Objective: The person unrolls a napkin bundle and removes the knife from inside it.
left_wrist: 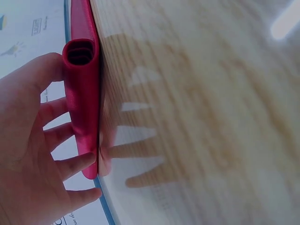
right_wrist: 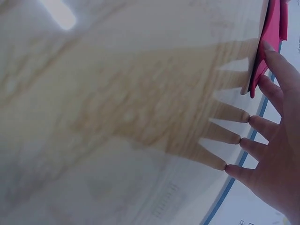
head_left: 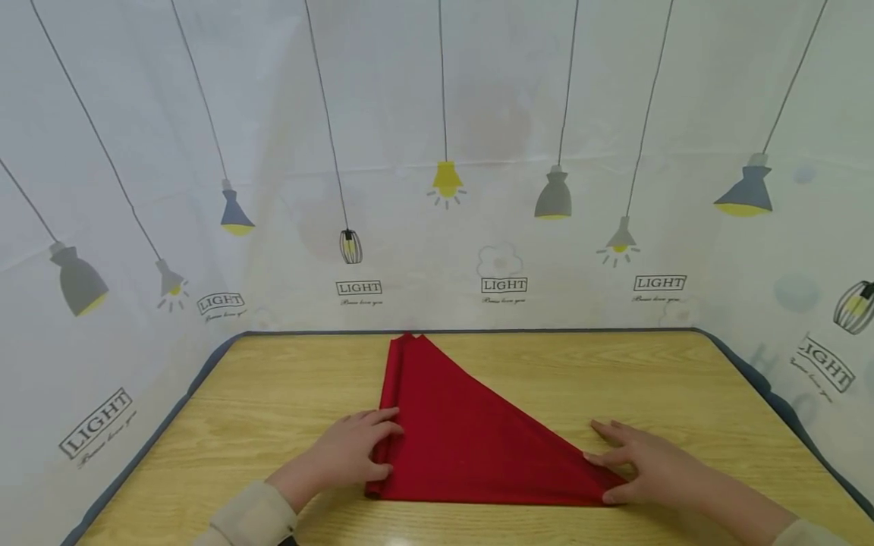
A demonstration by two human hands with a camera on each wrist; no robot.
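A red cloth lies on the table as a rough triangle, its left edge rolled into a tube. Along that roll rest the spread fingers of my left hand, with the thumb near the roll's open near end in the left wrist view. At the pointed right corner is my right hand. Its thumb and index finger touch the cloth there, while the other fingertips are spread on the tabletop. Neither hand's fingers are curled round the cloth.
The wood-grain table is glossy and reflects both hands in the wrist views. A dark blue edge borders it. Behind and at both sides hangs a pale sheet printed with lamps and "LIGHT" labels.
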